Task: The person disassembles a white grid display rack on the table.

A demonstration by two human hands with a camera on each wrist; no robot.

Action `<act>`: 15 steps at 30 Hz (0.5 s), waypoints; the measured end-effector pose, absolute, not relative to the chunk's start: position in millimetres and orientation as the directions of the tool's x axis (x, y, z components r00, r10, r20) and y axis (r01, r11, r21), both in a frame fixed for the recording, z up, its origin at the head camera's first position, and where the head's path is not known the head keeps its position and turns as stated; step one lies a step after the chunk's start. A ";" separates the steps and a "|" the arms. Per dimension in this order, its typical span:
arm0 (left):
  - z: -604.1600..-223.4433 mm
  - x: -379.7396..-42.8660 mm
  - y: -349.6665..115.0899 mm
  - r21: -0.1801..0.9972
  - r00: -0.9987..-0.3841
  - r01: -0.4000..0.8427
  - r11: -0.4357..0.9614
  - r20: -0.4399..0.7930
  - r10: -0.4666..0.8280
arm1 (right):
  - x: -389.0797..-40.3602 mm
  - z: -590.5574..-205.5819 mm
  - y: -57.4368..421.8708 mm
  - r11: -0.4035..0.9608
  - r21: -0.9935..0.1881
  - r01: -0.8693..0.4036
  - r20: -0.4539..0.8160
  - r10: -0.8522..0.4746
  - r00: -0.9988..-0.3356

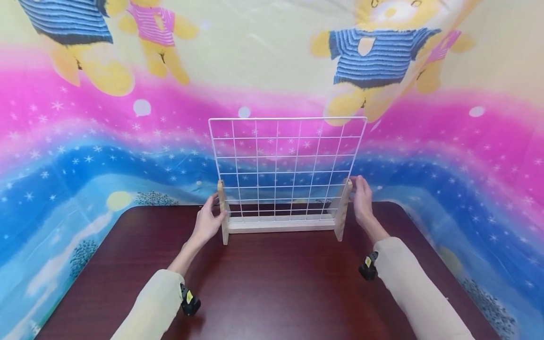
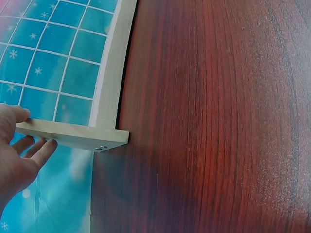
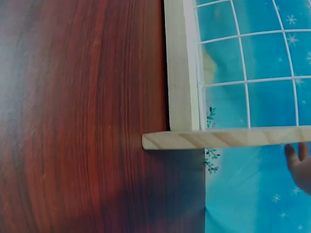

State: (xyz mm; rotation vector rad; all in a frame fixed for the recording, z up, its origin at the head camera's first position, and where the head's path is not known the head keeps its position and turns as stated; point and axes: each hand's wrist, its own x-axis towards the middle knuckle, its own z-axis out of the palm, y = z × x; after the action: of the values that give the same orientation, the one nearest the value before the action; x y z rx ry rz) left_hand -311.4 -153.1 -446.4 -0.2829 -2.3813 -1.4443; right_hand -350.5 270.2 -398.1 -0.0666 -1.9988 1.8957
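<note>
A white wire grid panel [image 1: 276, 164] stands upright in a pale wooden stand [image 1: 280, 227], which has a crossbar and two side posts. At the left post [image 2: 73, 133], my left hand [image 1: 207, 221] has its thumb at one edge and its fingers against the outer face, pinching the wood. My right hand [image 1: 362, 200] is beside the right post [image 3: 218, 138], fingertips touching its outer side near the top. The right wrist view shows only part of that hand [image 3: 302, 167]; its thumb is hidden there.
The stand rests toward the back of a dark red-brown wooden table [image 1: 272, 288] with rounded far corners. Behind and around it hangs a cloth [image 1: 272, 61] printed with bears and snowflakes. A small black device [image 1: 190, 302] is strapped at each wrist, over light sleeves.
</note>
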 end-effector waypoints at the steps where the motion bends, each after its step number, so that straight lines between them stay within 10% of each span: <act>1: -446.9 -311.1 -153.0 0.818 -0.922 0.340 0.465 0.387 -0.007 | -353.6 -399.6 268.5 0.074 -0.966 -0.247 0.258 0.295 -0.920; 15: -455.2 -314.6 -152.8 0.796 -0.899 0.372 0.477 0.436 -0.026 | -348.5 -396.6 248.7 0.004 -0.923 -0.384 0.378 0.183 -0.907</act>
State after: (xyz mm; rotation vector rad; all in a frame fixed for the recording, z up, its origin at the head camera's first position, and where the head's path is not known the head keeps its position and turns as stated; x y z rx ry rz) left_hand -314.6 -152.8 -455.2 -0.2893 -2.3383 -1.4010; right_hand -348.5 248.7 -396.6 0.2067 -1.8962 1.9599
